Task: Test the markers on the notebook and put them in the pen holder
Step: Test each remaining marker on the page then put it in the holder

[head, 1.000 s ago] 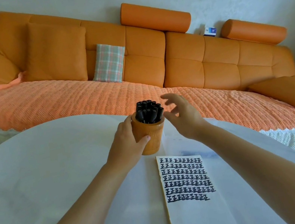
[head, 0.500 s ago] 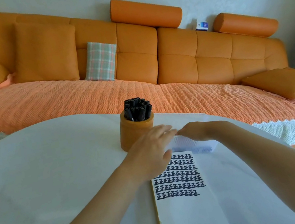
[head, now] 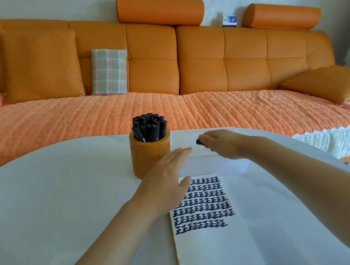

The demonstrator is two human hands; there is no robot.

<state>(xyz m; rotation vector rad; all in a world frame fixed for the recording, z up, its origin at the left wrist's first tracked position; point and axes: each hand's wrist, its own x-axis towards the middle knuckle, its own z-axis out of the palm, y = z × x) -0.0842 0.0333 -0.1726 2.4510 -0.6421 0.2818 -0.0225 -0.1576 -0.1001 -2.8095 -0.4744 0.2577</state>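
Notebook lies flat on the white table, nearest the camera: top half filled with rows of dark test marks, lower half blank. Left hand is over its top-left corner, fingers straight, holding nothing; can't tell if it presses the page. Just past the top edge, right hand curls round a dark marker, only one end showing, above a white box. Pen holder stands upright just left of that, packed with black markers. Orange sofa behind. Reads as fetching the next marker to test. Suggest: pin the page with the left palm, write below the last row, then drop the marker in vertically. The holder looks nearly full, so aim for a gap.
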